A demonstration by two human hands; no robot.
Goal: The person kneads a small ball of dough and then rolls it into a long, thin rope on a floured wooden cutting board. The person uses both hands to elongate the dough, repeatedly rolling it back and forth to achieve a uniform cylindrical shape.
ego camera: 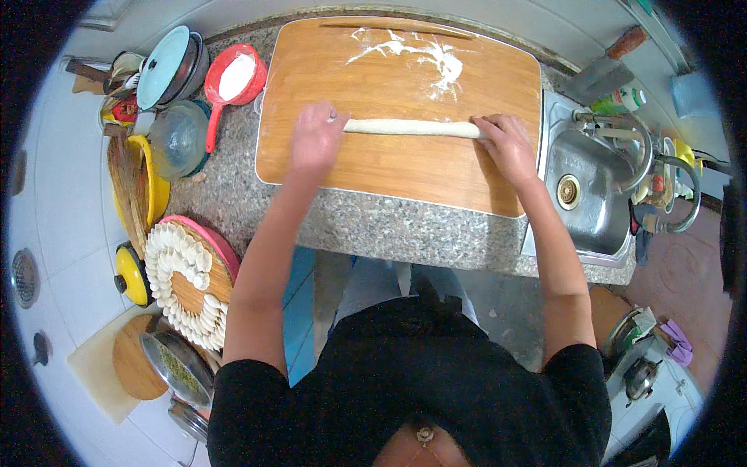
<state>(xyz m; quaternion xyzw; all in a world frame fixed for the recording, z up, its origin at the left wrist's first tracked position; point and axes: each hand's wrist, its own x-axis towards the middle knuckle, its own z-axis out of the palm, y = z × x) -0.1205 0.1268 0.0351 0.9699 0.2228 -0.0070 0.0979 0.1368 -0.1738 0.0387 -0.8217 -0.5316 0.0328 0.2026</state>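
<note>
A long rope of pale dough (411, 128) stretches across a wooden board (373, 169) on the counter. At its left end is my left hand (318, 137), fingers curled around that end. My right hand (506, 143) pinches the right end between thumb and fingers. Loose white flour (440, 61) is scattered on the board beyond the dough, and a thin wooden rolling pin (397, 26) lies along the far edge.
Left of the board are a red plastic scoop of flour (236, 76), a glass bowl (178, 140), lidded pots (166, 67) and a round tray of dumplings (192, 292). A steel sink (589, 192) with a curved faucet (645, 152) adjoins the board's right side.
</note>
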